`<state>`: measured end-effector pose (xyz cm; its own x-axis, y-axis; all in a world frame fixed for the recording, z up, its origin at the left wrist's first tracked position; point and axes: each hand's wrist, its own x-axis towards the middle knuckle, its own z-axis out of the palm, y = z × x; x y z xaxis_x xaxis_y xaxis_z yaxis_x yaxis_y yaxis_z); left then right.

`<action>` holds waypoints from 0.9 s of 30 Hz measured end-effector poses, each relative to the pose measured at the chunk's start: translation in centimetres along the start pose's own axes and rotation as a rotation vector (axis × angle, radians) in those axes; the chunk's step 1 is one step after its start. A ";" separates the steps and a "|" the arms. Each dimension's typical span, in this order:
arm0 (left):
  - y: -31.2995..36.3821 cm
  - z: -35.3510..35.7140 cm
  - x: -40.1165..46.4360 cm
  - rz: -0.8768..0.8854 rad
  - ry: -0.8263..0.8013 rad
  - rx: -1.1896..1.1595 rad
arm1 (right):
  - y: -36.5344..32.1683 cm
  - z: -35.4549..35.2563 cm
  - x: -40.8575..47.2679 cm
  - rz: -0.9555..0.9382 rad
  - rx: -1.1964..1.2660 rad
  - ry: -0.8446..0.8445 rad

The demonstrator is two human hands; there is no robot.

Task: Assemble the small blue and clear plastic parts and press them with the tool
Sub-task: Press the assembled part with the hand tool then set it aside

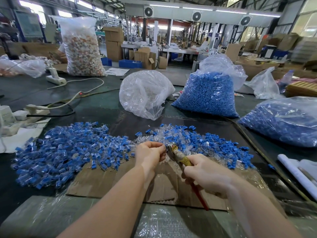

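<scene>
tool [178,152] head at left grip [151,152]

Counted two bare hands [151,152], one yellow-wrapped metal pressing tool [180,156], two clear plastic bags of small blue parts [209,93], too many loose blue and clear parts [68,148].

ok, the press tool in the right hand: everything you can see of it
The tool is plier-like: a small metal head with a red mark, a shaft wrapped in worn yellowish tape, and a thin red handle that sticks out below the fist. The right hand grips it mid-shaft, tilted up and left over the cardboard. Its head meets the left hand's fingertips, which pinch something too small to make out.
</scene>
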<state>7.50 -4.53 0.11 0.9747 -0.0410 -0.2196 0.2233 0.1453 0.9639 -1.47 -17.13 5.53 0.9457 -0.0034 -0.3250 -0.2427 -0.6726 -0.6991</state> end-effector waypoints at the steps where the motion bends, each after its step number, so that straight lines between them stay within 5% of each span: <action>1: 0.0 0.1 0.0 0.004 0.000 -0.001 | 0.0 0.0 0.0 -0.014 -0.039 0.015; 11: -0.9 0.4 -0.4 -0.033 -0.012 -0.011 | 0.1 0.4 -0.3 -0.040 -0.259 0.096; 19: -0.5 0.4 -0.6 0.020 -0.033 0.005 | 0.2 0.0 -0.6 0.070 -0.007 0.012; 27: -0.6 0.3 -0.9 0.016 -0.030 0.025 | 0.1 0.5 -0.4 -0.020 -0.250 0.090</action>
<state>6.52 -4.87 -0.27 0.9775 -0.0684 -0.1994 0.2066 0.1214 0.9709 -1.96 -16.83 5.28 0.9679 -0.0465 -0.2470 -0.1733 -0.8351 -0.5221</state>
